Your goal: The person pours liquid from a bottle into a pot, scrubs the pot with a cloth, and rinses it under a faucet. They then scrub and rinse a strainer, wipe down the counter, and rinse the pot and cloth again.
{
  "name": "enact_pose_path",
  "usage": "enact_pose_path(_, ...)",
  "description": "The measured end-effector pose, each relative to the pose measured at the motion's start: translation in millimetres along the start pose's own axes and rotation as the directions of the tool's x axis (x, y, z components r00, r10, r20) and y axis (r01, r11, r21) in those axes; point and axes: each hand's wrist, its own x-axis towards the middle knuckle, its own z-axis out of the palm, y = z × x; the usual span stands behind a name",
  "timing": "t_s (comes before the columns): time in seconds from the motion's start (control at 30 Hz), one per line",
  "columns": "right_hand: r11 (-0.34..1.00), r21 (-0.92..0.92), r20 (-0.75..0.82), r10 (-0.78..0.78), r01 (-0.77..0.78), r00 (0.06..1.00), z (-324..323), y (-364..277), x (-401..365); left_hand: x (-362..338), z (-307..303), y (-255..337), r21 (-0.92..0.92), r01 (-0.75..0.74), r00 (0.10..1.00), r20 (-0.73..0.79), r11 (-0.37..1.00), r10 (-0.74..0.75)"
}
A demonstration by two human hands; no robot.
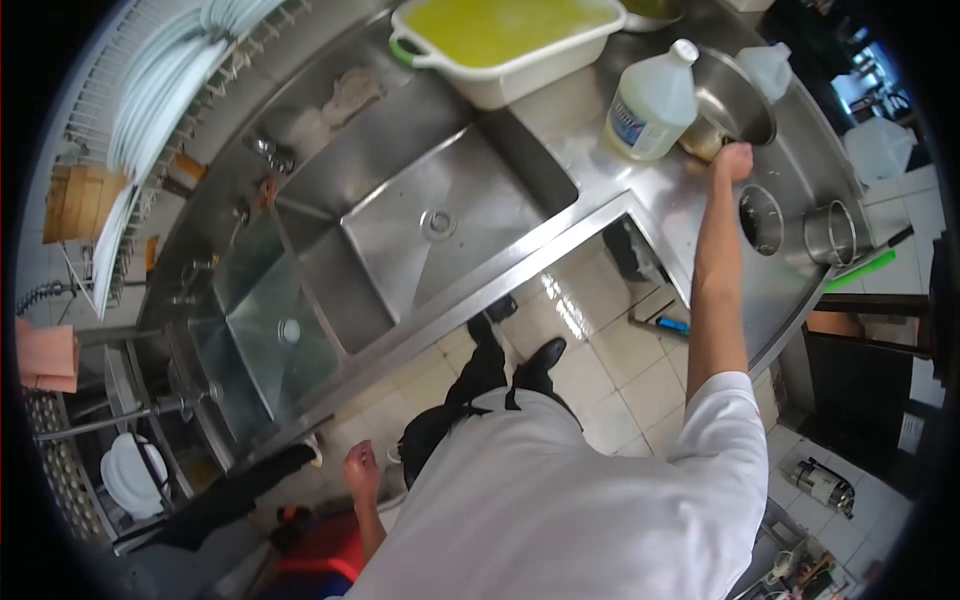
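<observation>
My right hand (735, 161) reaches out over the steel counter, its fingers closed at the near edge of a round steel pan (742, 100). The exact grip is partly hidden by the hand itself. Just left of the pan stands a large clear plastic jug (652, 105) with a white cap and a blue label. My left hand (362, 472) hangs low beside my body, away from the sinks, fingers curled with nothing visible in them.
A white tub (510, 75) of yellow-green liquid sits behind the large steel sink (400, 215). Another sink (265, 320) lies to the left. Steel containers (830, 234), a round counter hole (762, 220) and a green-handled tool (862, 271) are at right. Plates (165, 100) fill a rack.
</observation>
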Motion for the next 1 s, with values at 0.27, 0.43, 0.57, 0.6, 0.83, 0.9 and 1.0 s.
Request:
enact_pose_path(0.27, 0.737, 0.635, 0.535, -0.206, -0.229, 0.819, -35, 27, -64, -28, 35, -98, 0.095, 0.206, 0.933, 0.281, 0.974, -0.224)
enact_pose_path(0.43, 0.707, 0.603, 0.529, -0.008, -0.37, 0.848, -206, 48, -135, -48, 67, -170, -0.148, 0.569, 0.762, 0.465, 0.809, -0.451)
enact_pose_path(0.57, 0.675, 0.555, 0.44, 0.257, -0.485, 0.861, -339, 84, -170, -36, 92, -183, -0.043, 0.44, 0.769, 0.533, 0.897, -0.352)
enact_pose_path(0.6, 0.648, 0.564, 0.409, 0.319, -0.512, 0.855, -368, 101, -169, -33, 104, -209, -0.116, 0.141, 0.843, 0.535, 0.983, -0.058)
enact_pose_path(0.83, -0.033, 0.798, 0.602, 0.007, -0.602, 0.798, -533, 191, -144, 39, 66, -210, -0.174, 0.41, 0.645, 0.75, 0.895, -0.15)
enact_pose_path(0.9, -0.091, 0.753, 0.658, 0.112, -0.651, 0.745, -550, 318, -166, 53, 49, -165, -0.203, 0.468, 0.587, 0.799, 0.86, -0.131)
enact_pose_path(1.0, 0.547, 0.246, 0.56, 0.594, -0.8, 0.578, -598, 533, -243, 77, 46, -120, -0.177, 0.518, 0.524, 0.839, 0.837, -0.146)
